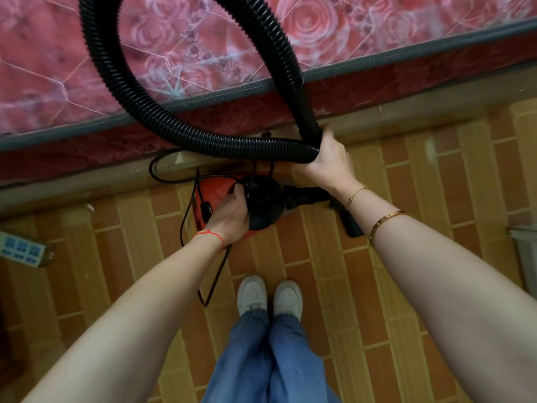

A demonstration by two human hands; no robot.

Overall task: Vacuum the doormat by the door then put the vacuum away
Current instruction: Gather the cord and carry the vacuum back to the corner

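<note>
A small red and black vacuum cleaner (263,199) sits low over the tiled floor beside the bed. My left hand (229,216) grips it from above, fingers curled round the handle and the thin black power cord (189,210). The ribbed black hose (122,80) rises in a big loop over the mattress. My right hand (327,158) holds the two ends of that loop together, just above the vacuum. A black nozzle piece (350,221) pokes out under my right wrist. No doormat is in view.
A mattress with a pink rose pattern (203,42) and its wooden bed frame (406,112) fill the upper half. A white power strip (24,248) lies on the brick-pattern floor (319,271) at the left. My white shoes (268,295) stand just behind the vacuum.
</note>
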